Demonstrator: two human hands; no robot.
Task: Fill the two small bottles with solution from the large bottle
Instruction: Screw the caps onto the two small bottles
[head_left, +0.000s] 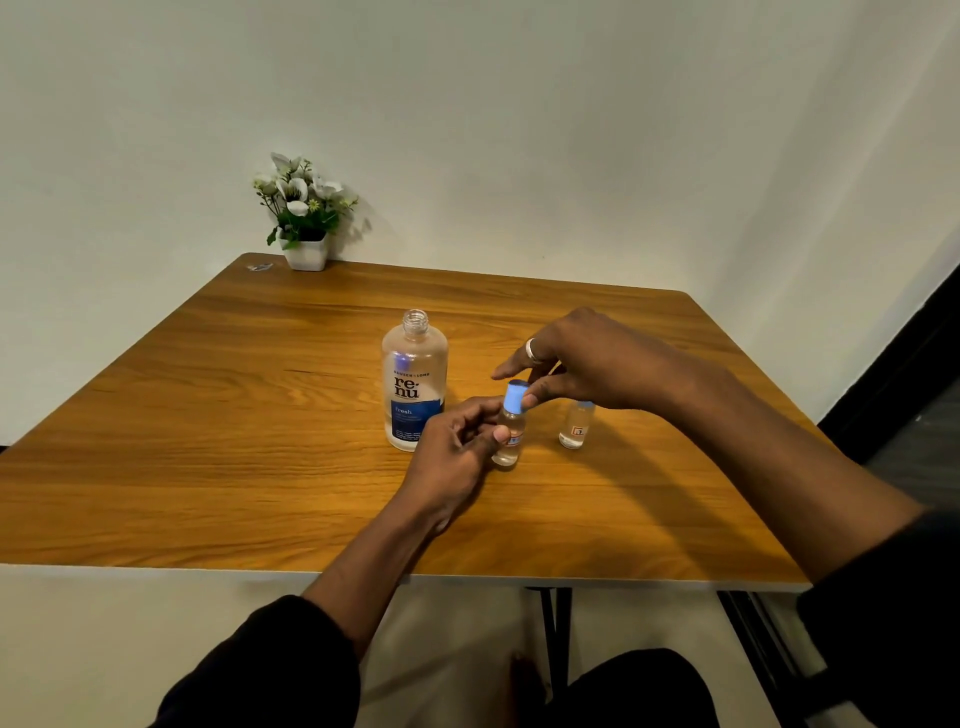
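Observation:
The large clear bottle (414, 379) with a blue label stands uncapped near the middle of the wooden table (208, 415). Just right of it, my left hand (457, 447) grips the body of a small clear bottle (510, 434) that stands on the table. My right hand (576, 358) hovers over it, thumb and fingers pinching its light blue cap (516, 395). A second small bottle (576, 426) stands further right, its top partly hidden under my right hand.
A white pot of artificial flowers (306, 218) stands at the table's far left corner against the wall, with a small shiny object (260, 267) beside it. A wall runs close along the right side. Black table legs (553, 623) show below the near edge.

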